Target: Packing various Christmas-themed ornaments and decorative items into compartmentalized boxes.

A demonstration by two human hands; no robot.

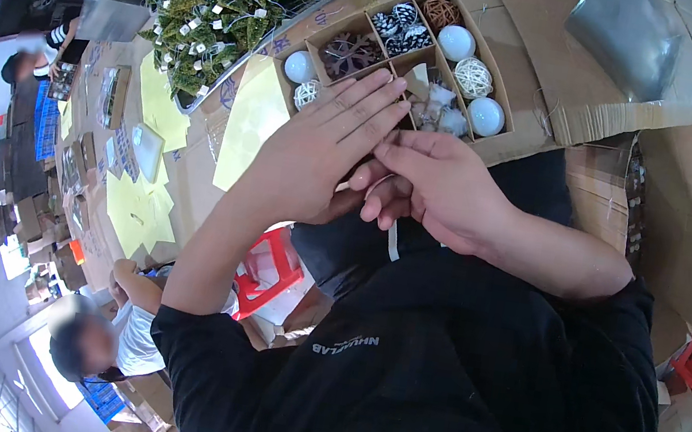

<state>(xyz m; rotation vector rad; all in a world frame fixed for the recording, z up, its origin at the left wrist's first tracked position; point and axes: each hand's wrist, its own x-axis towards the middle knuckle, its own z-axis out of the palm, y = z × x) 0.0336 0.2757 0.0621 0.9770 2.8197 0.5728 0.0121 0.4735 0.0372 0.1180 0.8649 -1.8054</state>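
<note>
A brown divided cardboard box [501, 136] lies on the table before me. Its compartments hold pine cones [403, 28], a dark wooden snowflake [352, 54], white balls [456, 43], a white wicker ball [473, 78], a brown wicker ball [441, 14] and white cotton-like pieces [438, 112]. My left hand [321, 145] stretches its fingers flat over the near left part of the box, hiding what lies beneath. Close beside it, my right hand [444, 190] is closed with curled fingertips; what they pinch is hidden. A thin white strip [394, 241] shows just below those fingers.
A tray of green sprigs with white tags [235, 3] stands at the far left, near yellow paper sheets [249, 117]. A clear plastic sheet [622, 43] lies at the far right. A red stool [273, 272] is below the table. Another person [138, 319] sits at the left.
</note>
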